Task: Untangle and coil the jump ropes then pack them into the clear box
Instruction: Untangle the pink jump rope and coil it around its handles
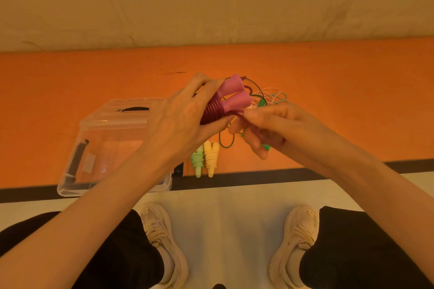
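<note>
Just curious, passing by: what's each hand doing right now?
Left hand: grips the pink jump rope by its wound handles.
Right hand: pinches that rope's loose cord end.

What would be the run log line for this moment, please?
left hand: grips pink rope bundle | right hand: pinches its cord end | clear box: empty

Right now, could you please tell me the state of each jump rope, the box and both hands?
pink jump rope: held up, cord mostly coiled round its paired handles.
left hand: grips the coiled handles.
right hand: pinches the loose cord end.
yellow jump rope: coiled, lying on the table.
light green jump rope: coiled, beside the yellow one.
tangled ropes: not yet untangled.
clear box: open, no ropes visible inside.
</note>
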The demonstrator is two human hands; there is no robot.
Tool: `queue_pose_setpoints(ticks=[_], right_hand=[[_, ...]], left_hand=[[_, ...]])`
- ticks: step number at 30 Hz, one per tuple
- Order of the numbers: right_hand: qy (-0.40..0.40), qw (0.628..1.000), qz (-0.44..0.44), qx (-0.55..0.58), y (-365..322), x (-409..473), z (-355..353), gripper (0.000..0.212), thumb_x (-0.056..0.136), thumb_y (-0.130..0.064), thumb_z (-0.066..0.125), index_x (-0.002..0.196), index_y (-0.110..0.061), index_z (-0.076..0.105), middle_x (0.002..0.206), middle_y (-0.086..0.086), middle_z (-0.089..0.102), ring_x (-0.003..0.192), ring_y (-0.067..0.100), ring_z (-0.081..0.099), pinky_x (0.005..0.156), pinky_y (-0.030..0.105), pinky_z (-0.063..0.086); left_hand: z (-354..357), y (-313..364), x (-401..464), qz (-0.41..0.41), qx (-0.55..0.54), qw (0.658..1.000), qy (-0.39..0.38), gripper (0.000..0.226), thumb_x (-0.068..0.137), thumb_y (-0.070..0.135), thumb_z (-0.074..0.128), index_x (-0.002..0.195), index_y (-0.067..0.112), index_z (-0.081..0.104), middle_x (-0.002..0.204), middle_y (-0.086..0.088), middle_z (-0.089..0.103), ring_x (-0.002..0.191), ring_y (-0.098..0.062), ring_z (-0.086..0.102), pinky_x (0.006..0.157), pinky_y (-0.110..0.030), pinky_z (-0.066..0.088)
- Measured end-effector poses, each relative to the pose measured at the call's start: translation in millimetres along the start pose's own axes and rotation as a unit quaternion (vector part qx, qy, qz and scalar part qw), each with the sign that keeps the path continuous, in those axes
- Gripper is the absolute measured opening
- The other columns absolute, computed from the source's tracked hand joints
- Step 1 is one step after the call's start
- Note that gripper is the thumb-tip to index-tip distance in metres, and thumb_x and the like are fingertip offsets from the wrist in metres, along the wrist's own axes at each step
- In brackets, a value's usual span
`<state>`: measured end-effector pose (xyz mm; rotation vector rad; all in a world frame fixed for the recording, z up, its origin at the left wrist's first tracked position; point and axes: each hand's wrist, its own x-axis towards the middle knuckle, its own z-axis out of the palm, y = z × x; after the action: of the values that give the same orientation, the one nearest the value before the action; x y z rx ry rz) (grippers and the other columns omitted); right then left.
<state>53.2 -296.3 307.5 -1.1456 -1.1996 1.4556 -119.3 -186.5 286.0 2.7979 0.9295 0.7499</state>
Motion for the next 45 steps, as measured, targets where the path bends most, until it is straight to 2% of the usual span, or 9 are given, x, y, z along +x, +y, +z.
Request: queue_pose_setpoints(ticks=[3,5,8,14,18,24,28,37,45], right_hand=[[0.025,0.996,0.062,0.060,-8,4,-4,0.073,0.085,-0.056,0.027,0.086,0.001,0.072,0.063,0.012,0.064,0.052,0.023,0.057,0.058,0.025,0.048],[0.086,0.994,0.049,0.037,-11,4,-10,0.061,0.094,-0.047,0.031,0.085,-0.005,0.074,0.065,0.011,0.066,0.055,0.021,0.060,0.058,0.025,0.050],[0.221,0.958,-0.024,-0.180,-6,0,-14,0.016,0.093,-0.014,0.059,0.100,-0.014,0.073,0.070,0.002,0.067,0.056,0.010,0.057,0.053,0.019,0.047],[0.246,0.884,-0.145,-0.370,8,6,6,0.048,0.071,-0.036,0.079,0.115,-0.021,0.070,0.087,0.000,0.057,0.063,0.012,0.051,0.060,0.030,0.046],[0.258,0.823,-0.228,-0.451,16,14,27,0.025,0.085,-0.023,0.069,0.106,-0.011,0.070,0.090,0.003,0.057,0.074,0.012,0.051,0.063,0.032,0.045],[0.262,0.934,-0.179,-0.166,8,17,23,0.013,0.092,-0.006,0.059,0.092,-0.011,0.072,0.073,0.005,0.062,0.061,0.013,0.058,0.060,0.027,0.050],[0.269,0.958,-0.102,-0.019,8,16,9,0.021,0.097,-0.010,0.049,0.085,-0.006,0.066,0.065,0.001,0.062,0.055,0.010,0.057,0.056,0.019,0.048],[0.210,0.977,0.003,-0.026,25,11,13,0.027,0.098,-0.018,0.049,0.079,-0.005,0.064,0.064,0.015,0.065,0.062,0.023,0.065,0.072,0.038,0.055],[0.147,0.987,0.064,-0.011,19,12,6,0.033,0.100,-0.019,0.045,0.074,-0.006,0.061,0.062,0.013,0.062,0.058,0.020,0.062,0.065,0.030,0.055]], left_hand=[[2,-1,-2,-0.011,-0.003,1.000,-0.018,0.056,0.084,0.064,0.052,0.126,0.026,0.054,0.114,0.008,0.053,0.081,-0.020,0.062,0.053,-0.040,0.049],[1,1,-5,-0.005,-0.004,1.000,-0.011,0.051,0.085,0.061,0.052,0.120,0.026,0.056,0.109,0.008,0.056,0.073,-0.021,0.062,0.051,-0.038,0.049],[1,4,-7,-0.007,-0.023,0.999,-0.029,0.043,0.084,0.061,0.052,0.112,0.028,0.057,0.099,0.014,0.053,0.072,-0.015,0.057,0.052,-0.037,0.047],[9,13,-7,-0.029,-0.080,0.994,-0.066,0.041,0.082,0.058,0.050,0.109,0.029,0.060,0.096,0.021,0.045,0.079,-0.015,0.056,0.065,-0.036,0.044],[9,15,-6,-0.025,-0.096,0.994,-0.052,0.035,0.081,0.049,0.057,0.106,0.023,0.060,0.101,0.010,0.058,0.079,-0.020,0.059,0.067,-0.045,0.048],[6,12,-5,-0.081,-0.125,0.987,-0.052,0.058,0.079,0.068,0.055,0.124,0.031,0.054,0.108,0.014,0.053,0.092,-0.005,0.053,0.075,-0.038,0.049],[1,6,-3,-0.106,-0.158,0.981,-0.032,0.066,0.074,0.069,0.057,0.126,0.029,0.054,0.104,0.015,0.050,0.090,-0.001,0.048,0.072,-0.021,0.042],[-3,3,-8,-0.148,-0.244,0.958,0.005,0.052,0.082,0.057,0.064,0.125,0.028,0.055,0.106,0.018,0.054,0.094,0.000,0.052,0.077,-0.022,0.042],[-5,8,-11,-0.117,-0.265,0.957,0.001,0.052,0.083,0.056,0.063,0.124,0.025,0.056,0.100,0.016,0.053,0.090,-0.002,0.053,0.072,-0.013,0.037]])
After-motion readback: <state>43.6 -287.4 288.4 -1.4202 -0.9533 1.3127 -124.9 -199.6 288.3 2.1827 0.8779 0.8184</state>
